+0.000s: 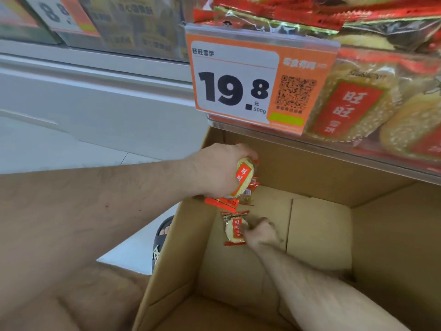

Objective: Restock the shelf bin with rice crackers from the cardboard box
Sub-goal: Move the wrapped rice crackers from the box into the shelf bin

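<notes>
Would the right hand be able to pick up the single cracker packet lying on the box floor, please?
Probably yes: the right hand is already down inside the open cardboard box, touching the cracker packet, with nothing lying over it.

A shop is shown — a snack aisle. An orange price tag (260, 87) marked 19.8 per 500g, with a QR code, is clipped to a clear shelf bin (381, 149) of packaged rice crackers (353, 108) at upper right; another price card (64, 15) is seen at upper left.

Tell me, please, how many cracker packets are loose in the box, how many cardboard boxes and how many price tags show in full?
Cracker packets on the box floor: 1
Cardboard boxes: 1
Price tags in full: 1
Total: 3
The left hand grips more packets, uncountable.
</notes>
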Available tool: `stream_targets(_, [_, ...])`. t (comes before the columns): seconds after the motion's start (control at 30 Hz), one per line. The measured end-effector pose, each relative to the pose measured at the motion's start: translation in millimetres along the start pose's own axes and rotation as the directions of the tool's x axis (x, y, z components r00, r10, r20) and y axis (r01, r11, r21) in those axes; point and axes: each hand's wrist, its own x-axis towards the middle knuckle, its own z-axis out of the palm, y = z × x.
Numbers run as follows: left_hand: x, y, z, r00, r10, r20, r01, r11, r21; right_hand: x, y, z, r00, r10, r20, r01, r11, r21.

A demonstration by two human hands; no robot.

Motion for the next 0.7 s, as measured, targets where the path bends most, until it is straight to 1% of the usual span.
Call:
stream_targets(0.1, [6,-3,6,1.0,0.014,0.022,-0.014,1.0,0.001,5,-7,18,0.995,-0.093,-0.047,0.081,0.975,-0.209])
stream_targets(0.17, [7,-3,9,0.999,0.029,0.022,-0.029,1.0,-0.008,10,-11,26,0.992,-0.11,-0.053,0.092,0.957,-0.276])
stream_targets(0.2, [7,-4,10,0.999,0.033,0.029,-0.033,0.999,-0.012,14,-12,28,0.994,-0.096,-0.051,0.079,0.961,-0.265])
stream_targets(0.3, [6,-2,9,0.998,0.037,0.053,-0.037,0.999,0.001,13,-15,29,1.0,0.014,0.015,-0.012,0.991,-0.131])
stream_targets(0.37, [4,2,4,0.996,0.048,0.073,-0.047,0.999,-0.004,10,-13,24,0.996,0.007,0.084,-0.001,0.997,-0.077])
stream_targets(0.43, [0,7,-1,0.989,0.074,0.128,-0.069,0.997,-0.041,5,-8,12,0.986,-0.029,0.164,0.033,0.999,-0.019])
stream_targets(0.5, [-6,12,-7,0.981,0.104,0.164,-0.094,0.993,-0.067,-8,-2,-11,0.976,-0.038,0.215,0.02,0.996,0.088])
stream_targets(0.57, [-12,15,-10,0.977,0.134,0.166,-0.122,0.989,-0.08,-27,10,-40,0.973,-0.017,0.229,-0.047,0.962,0.269])
stream_targets(0.63, [-20,18,-13,0.975,0.142,0.17,-0.126,0.987,-0.101,-57,24,-73,0.951,-0.044,0.307,-0.106,0.884,0.456])
stream_targets(0.7, [-28,21,-16,0.975,0.141,0.17,-0.119,0.984,-0.132,-91,37,-109,0.922,-0.105,0.372,-0.1,0.864,0.493])
